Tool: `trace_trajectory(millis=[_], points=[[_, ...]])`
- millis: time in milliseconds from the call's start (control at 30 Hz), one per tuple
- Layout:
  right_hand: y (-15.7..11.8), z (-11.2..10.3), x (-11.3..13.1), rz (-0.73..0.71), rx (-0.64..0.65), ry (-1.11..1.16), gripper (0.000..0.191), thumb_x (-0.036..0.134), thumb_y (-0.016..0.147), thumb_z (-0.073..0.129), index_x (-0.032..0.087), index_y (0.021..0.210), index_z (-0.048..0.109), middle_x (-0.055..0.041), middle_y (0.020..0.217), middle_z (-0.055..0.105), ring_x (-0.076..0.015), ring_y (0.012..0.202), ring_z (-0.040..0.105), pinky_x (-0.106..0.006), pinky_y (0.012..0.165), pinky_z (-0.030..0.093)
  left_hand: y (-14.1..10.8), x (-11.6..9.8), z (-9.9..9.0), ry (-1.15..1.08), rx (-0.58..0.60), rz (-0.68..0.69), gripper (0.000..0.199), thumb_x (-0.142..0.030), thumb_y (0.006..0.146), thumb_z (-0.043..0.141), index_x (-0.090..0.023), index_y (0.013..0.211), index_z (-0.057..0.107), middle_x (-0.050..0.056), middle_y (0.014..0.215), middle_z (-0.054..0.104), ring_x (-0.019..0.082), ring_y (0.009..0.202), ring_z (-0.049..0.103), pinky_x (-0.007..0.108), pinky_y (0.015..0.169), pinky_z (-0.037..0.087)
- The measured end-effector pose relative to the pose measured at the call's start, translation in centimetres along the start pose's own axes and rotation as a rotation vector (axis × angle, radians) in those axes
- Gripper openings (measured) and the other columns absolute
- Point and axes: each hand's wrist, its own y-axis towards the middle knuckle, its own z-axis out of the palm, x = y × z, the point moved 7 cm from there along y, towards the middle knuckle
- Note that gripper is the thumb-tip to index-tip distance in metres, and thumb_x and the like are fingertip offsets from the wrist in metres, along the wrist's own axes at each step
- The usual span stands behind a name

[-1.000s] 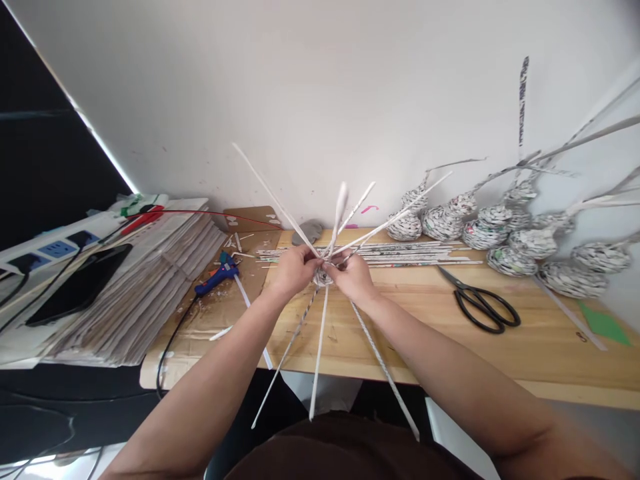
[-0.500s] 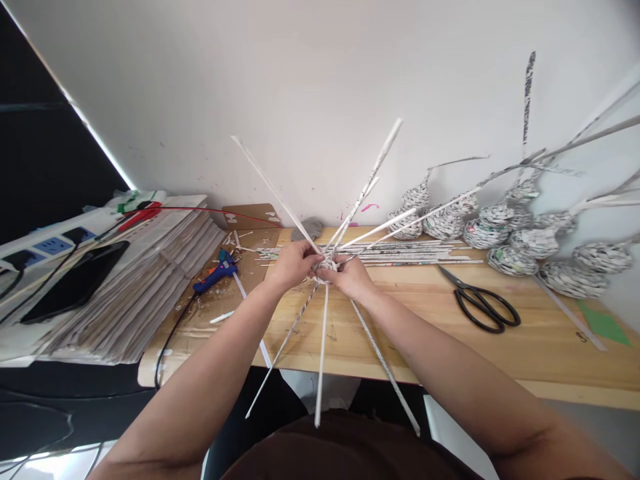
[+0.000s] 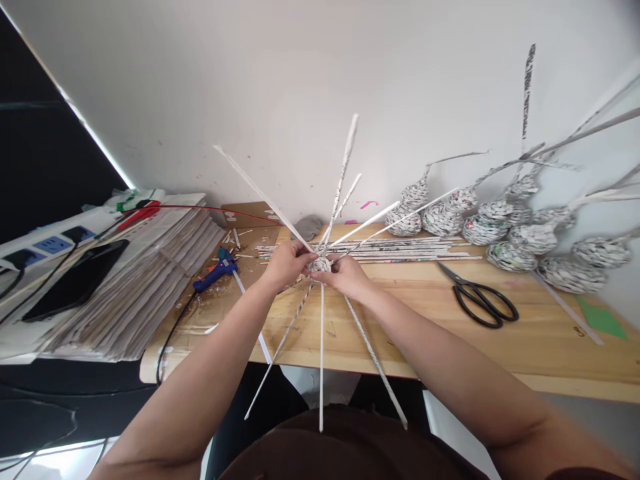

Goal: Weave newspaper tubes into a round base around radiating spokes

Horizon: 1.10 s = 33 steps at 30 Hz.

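Note:
A small woven paper piece (image 3: 320,265) is held over the wooden table, with several long rolled-paper sticks fanning out from its middle. My left hand (image 3: 289,268) pinches its left side, thumb and fingers pressed together. On the right side, my right hand (image 3: 347,275) grips the weave, the thumb lying across its front. Some sticks point up toward the wall and others hang down toward my lap. Behind the hands lies a row of loose paper sticks (image 3: 400,249) on the table.
Black-handled scissors (image 3: 479,295) lie at the right, before several woven paper gourd shapes (image 3: 440,219) by the wall. At the left are a blue glue gun (image 3: 216,272), a stack of paper (image 3: 145,287), a phone (image 3: 77,280) and a power strip (image 3: 37,248).
The woven piece and both hands have shifted slightly left. The upward sticks have swung left, and the lower right stick's end has moved left too.

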Motion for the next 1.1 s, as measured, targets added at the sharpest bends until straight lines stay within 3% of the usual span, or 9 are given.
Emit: trace_trajectory(millis=[167,500,600,700,767,833,900,1000,1100], points=[[0.2,-1.3,-0.1,-0.036,-0.215,0.153,0.027,0.04,0.069,0.072,0.017,0.083,0.069,-0.0021,0.07,0.067,-0.015,0.062,0.059,-0.027,0.059,0.046,-0.3,0.2,0.3,0.083,0.018,0.022,0.016,-0.025,0.069,0.069,-0.016,0.082,0.072,0.005,0.074,0.069,0.017,0.06,0.063,0.026,0.051,0.053],[0.2,-0.9,-0.2,-0.097,-0.22,0.166,0.024,0.039,0.07,0.072,0.018,0.08,0.065,-0.0004,0.066,0.064,-0.0149,0.061,0.058,-0.027,0.059,0.046,-0.4,0.2,0.6,0.047,0.019,0.0,0.012,-0.024,0.067,0.072,-0.016,0.076,0.07,0.004,0.07,0.068,0.016,0.057,0.062,0.025,0.05,0.051],[0.2,-0.2,-0.5,-0.067,-0.142,0.175,0.026,0.042,0.071,0.071,0.019,0.079,0.064,-0.001,0.068,0.066,-0.0159,0.064,0.06,-0.027,0.06,0.047,-0.6,0.1,0.6,0.039,-0.012,0.005,0.019,-0.021,0.067,0.072,-0.017,0.085,0.068,0.002,0.068,0.067,0.017,0.057,0.063,0.027,0.051,0.052],[0.2,-0.6,-0.8,-0.024,-0.188,0.142,0.028,0.046,0.071,0.069,0.019,0.073,0.062,-0.0006,0.065,0.064,-0.0157,0.061,0.058,-0.027,0.058,0.044,-1.0,-0.4,0.9,0.063,-0.024,0.04,0.032,-0.016,0.069,0.069,-0.019,0.101,0.065,0.002,0.072,0.069,0.017,0.06,0.064,0.027,0.055,0.052],[0.2,-1.3,-0.7,-0.035,-0.264,0.107,0.029,0.046,0.071,0.068,0.019,0.066,0.059,0.0005,0.06,0.06,-0.0148,0.058,0.055,-0.027,0.057,0.042,-1.7,-1.4,0.4,0.124,-0.092,0.133,0.03,-0.018,0.074,0.066,-0.02,0.104,0.066,0.004,0.084,0.071,0.018,0.071,0.066,0.028,0.064,0.053],[0.1,-1.9,-0.5,-0.069,-0.321,0.074,0.029,0.045,0.072,0.068,0.019,0.063,0.056,0.0012,0.058,0.056,-0.0142,0.056,0.052,-0.027,0.056,0.041,-2.7,-2.5,-1.0,0.232,-0.256,0.245,0.021,-0.026,0.081,0.063,-0.021,0.099,0.069,0.006,0.094,0.071,0.02,0.085,0.066,0.029,0.075,0.052],[0.1,-2.3,-0.3,-0.09,-0.356,0.05,0.029,0.044,0.073,0.066,0.019,0.062,0.056,0.0013,0.058,0.055,-0.014,0.056,0.052,-0.027,0.057,0.041,-3.6,-3.1,-2.3,0.382,-0.406,0.28,0.019,-0.035,0.084,0.061,-0.021,0.089,0.072,0.007,0.092,0.071,0.023,0.092,0.064,0.031,0.081,0.049],[0.0,-2.5,-0.1,-0.099,-0.378,0.023,0.03,0.045,0.075,0.065,0.019,0.063,0.056,0.0009,0.058,0.056,-0.0141,0.057,0.052,-0.027,0.056,0.041,-3.7,-2.3,-2.3,0.538,-0.337,0.194,0.025,-0.045,0.079,0.066,-0.023,0.072,0.073,0.007,0.075,0.07,0.028,0.093,0.064,0.031,0.078,0.047],[-0.1,-2.4,0.2,-0.109,-0.381,0.014,0.03,0.045,0.077,0.063,0.019,0.065,0.058,-0.0002,0.06,0.059,-0.0145,0.058,0.054,-0.026,0.057,0.042,-3.2,-0.6,-1.4,0.434,-0.187,0.08,0.027,-0.047,0.073,0.07,-0.023,0.064,0.071,0.003,0.063,0.067,0.026,0.084,0.065,0.029,0.069,0.047]])
